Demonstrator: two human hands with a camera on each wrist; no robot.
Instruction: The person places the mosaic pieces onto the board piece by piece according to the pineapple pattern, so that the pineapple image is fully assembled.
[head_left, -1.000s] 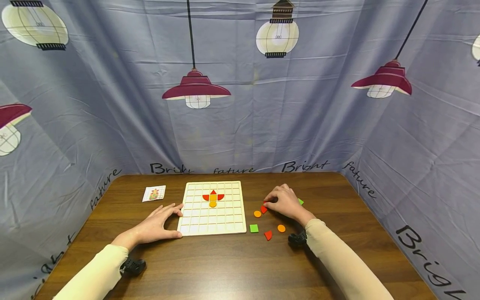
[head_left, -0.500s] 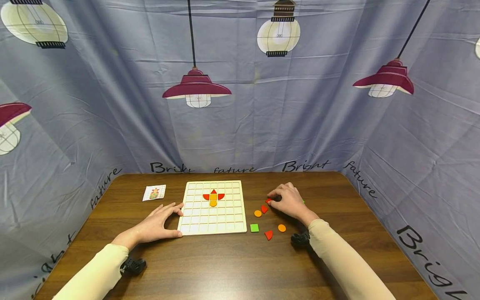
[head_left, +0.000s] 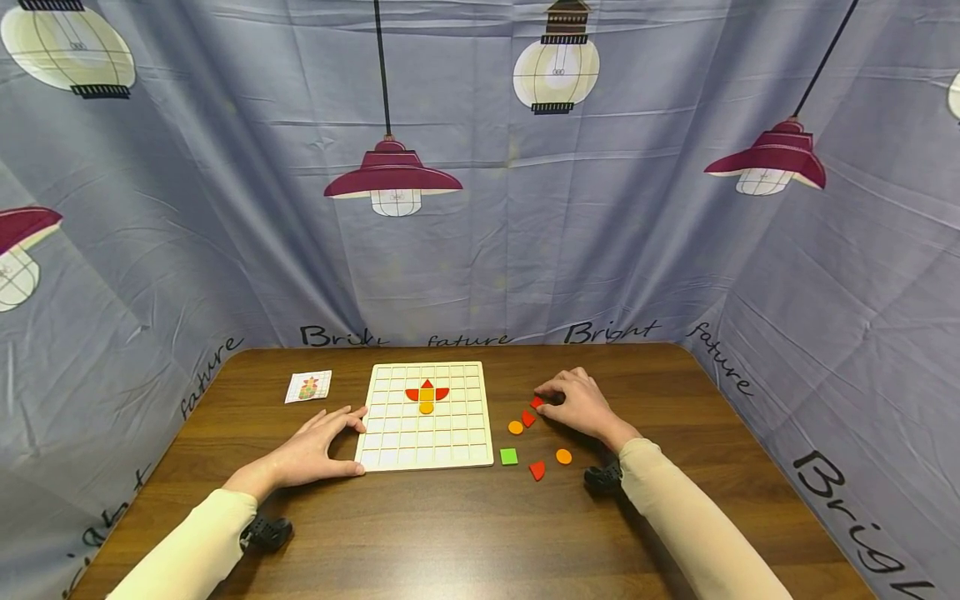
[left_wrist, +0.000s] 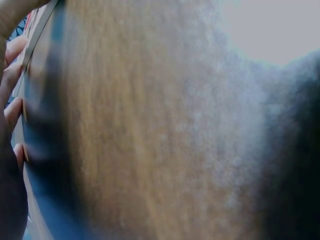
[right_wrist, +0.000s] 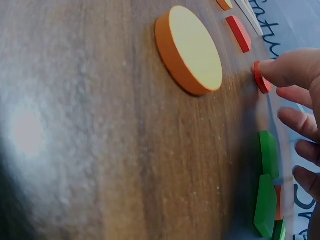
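Note:
My left hand (head_left: 318,448) rests at the left edge of a cream grid board (head_left: 423,437), fingers spread, thumb by its near corner. On the board lie a red triangle (head_left: 427,384), a yellow-orange square (head_left: 427,395), an orange disc (head_left: 426,408) and two red quarter-round pieces beside the square. To the right of the board, my right hand (head_left: 577,402) pinches a small red piece (head_left: 537,402) between thumb and forefinger, low at the table. The right wrist view shows the thumb (right_wrist: 287,70) on that red piece, whose full shape is partly hidden.
Close by lie another red piece (head_left: 528,418), an orange disc (head_left: 515,427), a green square (head_left: 509,457), a red quarter-round piece (head_left: 537,471) and a second orange disc (head_left: 563,457). Green pieces (right_wrist: 269,155) sit beneath my right hand. A pattern card (head_left: 308,386) lies back left.
My right hand has moved slightly right and back, from the nearer red piece to the farther one, and has stayed there for the last half second. The left hand has kept still.

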